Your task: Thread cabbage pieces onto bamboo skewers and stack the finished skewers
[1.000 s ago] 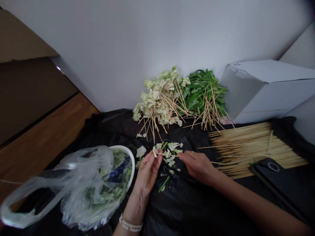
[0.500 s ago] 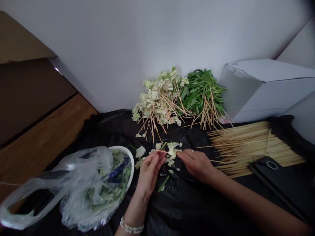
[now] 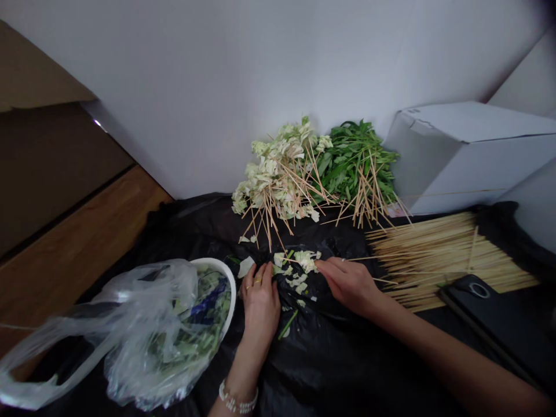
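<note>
My right hand (image 3: 350, 284) pinches a bamboo skewer (image 3: 289, 260) that points left, with crumpled pale cabbage leaves (image 3: 306, 260) threaded on it close to the fingers. Palm down, my left hand (image 3: 260, 298) rests over loose cabbage pieces (image 3: 246, 267), its fingers stretched forward and slightly bent. Whether a leaf lies under those fingertips is hidden. Small cabbage scraps (image 3: 299, 282) and a green stem (image 3: 288, 324) lie between the hands on black plastic sheeting (image 3: 330, 359).
Behind, skewered cabbage (image 3: 278, 168) and skewered leafy greens (image 3: 356, 156) are heaped against the wall. Bare skewers (image 3: 434, 260) spread on the right, near a dark phone (image 3: 482, 313) and a white box (image 3: 473, 150). At left stands a white tub (image 3: 232, 289) with a clear plastic bag (image 3: 147, 324).
My left hand has let go of the skewer, turned palm down and moved slightly left onto the loose leaves. My right hand keeps the skewer with cabbage, almost in place.
</note>
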Action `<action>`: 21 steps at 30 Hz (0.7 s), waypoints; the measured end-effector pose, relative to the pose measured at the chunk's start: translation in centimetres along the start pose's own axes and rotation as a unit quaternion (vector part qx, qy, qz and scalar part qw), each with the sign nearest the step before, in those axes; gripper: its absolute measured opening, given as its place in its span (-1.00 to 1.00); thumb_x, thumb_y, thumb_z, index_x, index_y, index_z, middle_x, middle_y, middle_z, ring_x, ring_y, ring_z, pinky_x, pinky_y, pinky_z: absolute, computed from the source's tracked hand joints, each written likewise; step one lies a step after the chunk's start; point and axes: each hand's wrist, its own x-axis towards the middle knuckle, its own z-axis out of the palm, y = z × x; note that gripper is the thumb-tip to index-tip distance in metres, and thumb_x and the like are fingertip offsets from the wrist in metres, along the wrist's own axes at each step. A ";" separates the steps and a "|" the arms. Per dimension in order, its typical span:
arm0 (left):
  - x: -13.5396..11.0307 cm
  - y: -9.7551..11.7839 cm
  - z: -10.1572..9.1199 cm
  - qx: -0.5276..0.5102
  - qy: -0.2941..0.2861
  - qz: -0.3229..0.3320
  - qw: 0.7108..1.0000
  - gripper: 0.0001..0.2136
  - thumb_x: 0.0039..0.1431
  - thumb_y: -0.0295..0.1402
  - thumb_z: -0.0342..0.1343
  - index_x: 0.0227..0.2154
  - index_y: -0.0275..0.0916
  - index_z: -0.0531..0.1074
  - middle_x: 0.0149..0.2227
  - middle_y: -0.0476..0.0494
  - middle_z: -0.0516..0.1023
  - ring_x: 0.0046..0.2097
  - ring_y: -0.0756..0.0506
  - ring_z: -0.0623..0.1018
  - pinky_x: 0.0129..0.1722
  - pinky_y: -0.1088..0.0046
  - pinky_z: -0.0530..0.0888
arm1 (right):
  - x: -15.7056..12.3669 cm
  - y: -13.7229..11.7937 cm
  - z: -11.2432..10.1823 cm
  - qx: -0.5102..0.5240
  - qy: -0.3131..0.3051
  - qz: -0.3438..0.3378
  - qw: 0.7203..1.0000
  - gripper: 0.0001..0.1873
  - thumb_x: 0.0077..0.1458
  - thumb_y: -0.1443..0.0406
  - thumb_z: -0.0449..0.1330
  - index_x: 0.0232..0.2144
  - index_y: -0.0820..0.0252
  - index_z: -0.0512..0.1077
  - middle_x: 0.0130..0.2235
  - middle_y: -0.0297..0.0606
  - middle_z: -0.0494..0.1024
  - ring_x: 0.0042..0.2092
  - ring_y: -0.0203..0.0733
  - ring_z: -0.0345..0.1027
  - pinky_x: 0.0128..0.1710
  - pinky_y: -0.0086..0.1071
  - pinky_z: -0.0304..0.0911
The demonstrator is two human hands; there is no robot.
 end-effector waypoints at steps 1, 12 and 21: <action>0.0 -0.1 -0.1 -0.001 -0.002 0.004 1.000 -0.62 0.20 -0.50 0.02 0.07 -0.26 0.43 -0.01 -0.33 0.55 0.14 -0.37 0.37 0.12 -0.05 0.30 | 0.0 0.0 0.0 0.001 -0.003 0.001 1.000 -0.74 0.22 0.45 0.02 -0.13 0.27 0.46 -0.34 -0.22 0.57 -0.33 -0.27 0.44 -0.30 -0.45 0.29; 0.4 0.4 -1.1 0.064 -0.014 0.001 0.998 -0.72 0.19 -0.39 0.09 -0.05 -0.23 0.52 -0.25 -0.29 0.51 -0.12 -0.32 0.41 -0.11 0.10 0.37 | 0.0 -0.1 0.1 0.002 -0.014 0.004 1.000 -0.74 0.23 0.44 0.02 -0.14 0.26 0.47 -0.33 -0.21 0.57 -0.32 -0.27 0.44 -0.29 -0.44 0.29; 0.3 0.3 -1.1 0.016 -0.013 0.023 1.000 -0.85 0.17 -0.50 0.09 -0.26 -0.18 0.51 -0.14 -0.22 0.59 0.07 -0.34 0.40 0.08 0.02 0.24 | -0.2 0.0 0.3 -0.010 -0.027 0.005 1.000 -0.74 0.22 0.45 0.02 -0.13 0.24 0.46 -0.33 -0.23 0.56 -0.32 -0.28 0.42 -0.28 -0.47 0.25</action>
